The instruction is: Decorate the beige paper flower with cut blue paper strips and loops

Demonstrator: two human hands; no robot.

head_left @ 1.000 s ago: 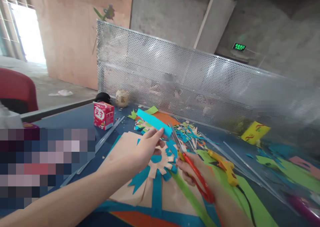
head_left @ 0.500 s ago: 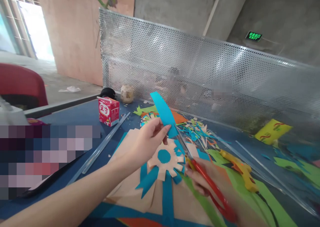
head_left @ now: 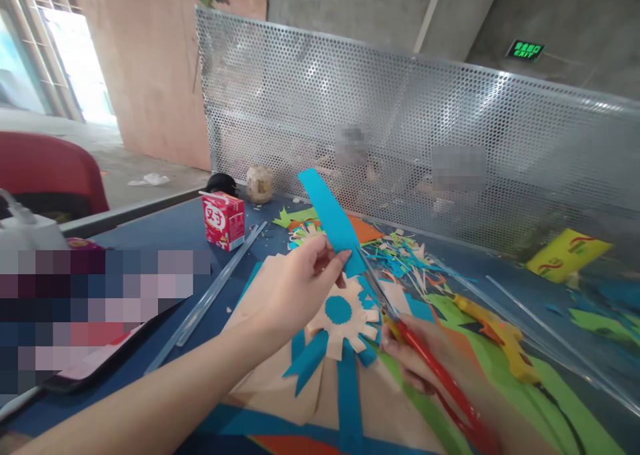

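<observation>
My left hand (head_left: 295,285) pinches the lower end of a blue paper strip (head_left: 330,218) that stands up and leans back to the left. My right hand (head_left: 425,365) grips red-handled scissors (head_left: 425,361); their blades point up-left and meet the strip's lower end near my left fingertips. Under both hands lies a beige paper rosette with a blue centre (head_left: 343,315) and blue ribbon tails, on beige and green paper sheets.
A red and white drink carton (head_left: 223,220) stands at the back left of the blue table (head_left: 150,235). A yellow glue gun (head_left: 505,338) lies at right, with clear glue sticks (head_left: 220,285), paper scraps (head_left: 405,261), a perforated metal screen (head_left: 400,148) and a phone (head_left: 95,365) at left.
The blue strip has swung from lying nearly level to standing upright in my left hand. The scissors have moved in to its lower end. The camera has shifted slightly.
</observation>
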